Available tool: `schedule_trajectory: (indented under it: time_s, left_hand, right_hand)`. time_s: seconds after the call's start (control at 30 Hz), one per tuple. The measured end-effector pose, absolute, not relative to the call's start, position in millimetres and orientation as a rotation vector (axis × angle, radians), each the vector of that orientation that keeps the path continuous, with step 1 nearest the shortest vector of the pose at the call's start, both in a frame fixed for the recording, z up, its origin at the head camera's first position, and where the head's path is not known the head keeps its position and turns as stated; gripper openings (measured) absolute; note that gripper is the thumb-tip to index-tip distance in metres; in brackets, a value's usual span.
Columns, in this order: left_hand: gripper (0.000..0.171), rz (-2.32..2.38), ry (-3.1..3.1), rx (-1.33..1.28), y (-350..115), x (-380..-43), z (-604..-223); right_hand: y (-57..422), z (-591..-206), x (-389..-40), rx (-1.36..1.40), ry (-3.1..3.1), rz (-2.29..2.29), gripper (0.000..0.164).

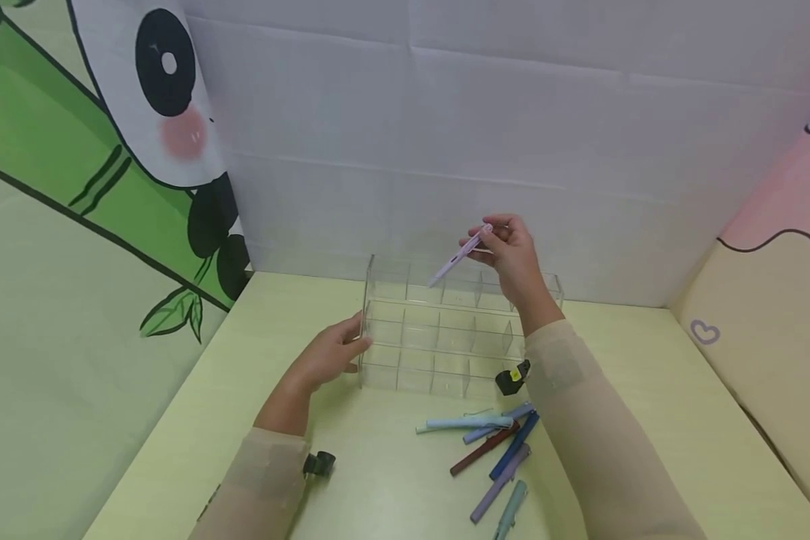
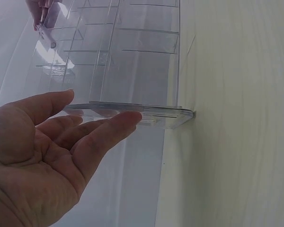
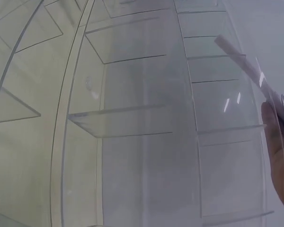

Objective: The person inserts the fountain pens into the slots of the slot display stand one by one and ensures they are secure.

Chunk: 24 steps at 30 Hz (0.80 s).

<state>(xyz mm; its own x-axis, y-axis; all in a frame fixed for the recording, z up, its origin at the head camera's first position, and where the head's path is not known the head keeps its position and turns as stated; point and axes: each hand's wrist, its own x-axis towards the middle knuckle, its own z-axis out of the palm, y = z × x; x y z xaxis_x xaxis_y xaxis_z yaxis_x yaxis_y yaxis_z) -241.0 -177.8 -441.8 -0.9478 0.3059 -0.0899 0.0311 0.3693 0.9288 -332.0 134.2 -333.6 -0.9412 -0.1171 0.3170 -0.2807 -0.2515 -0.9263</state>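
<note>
A clear acrylic organizer (image 1: 418, 339) with rows of small compartments stands on the table near the back wall. My left hand (image 1: 334, 349) is at its left side panel, fingers extended and fingertips touching the panel in the left wrist view, where the hand (image 2: 52, 146) shows its palm. My right hand (image 1: 509, 251) pinches a pale lilac pen (image 1: 455, 259) between thumb and fingers. The pen slants down to the left, its lower tip over the organizer's back row. In the right wrist view the pen (image 3: 244, 64) shows beyond the clear dividers.
Several pens lie in a loose pile in front of the organizer, among them a light blue pen (image 1: 469, 423), a dark red pen (image 1: 484, 450), a dark blue pen (image 1: 515, 445), a purple pen (image 1: 499, 485) and a grey-green pen (image 1: 510, 511). A white wall covering (image 1: 405, 135) rises behind.
</note>
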Motion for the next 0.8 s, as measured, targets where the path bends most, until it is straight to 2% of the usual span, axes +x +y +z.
schedule_trajectory:
  time_s: [0.33, 0.8]
  left_hand:
    - [0.067, 1.61, 2.391, 0.285, -176.6, -243.0, -442.1]
    - [0.069, 1.613, 2.389, 0.264, -172.6, -243.8, -439.4]
  right_hand:
    - [134.5, -333.9, -333.8, 0.812, -2.223, 2.143, 0.016]
    - [140.2, -337.5, -336.4, 1.01, -2.352, 1.962, 0.017]
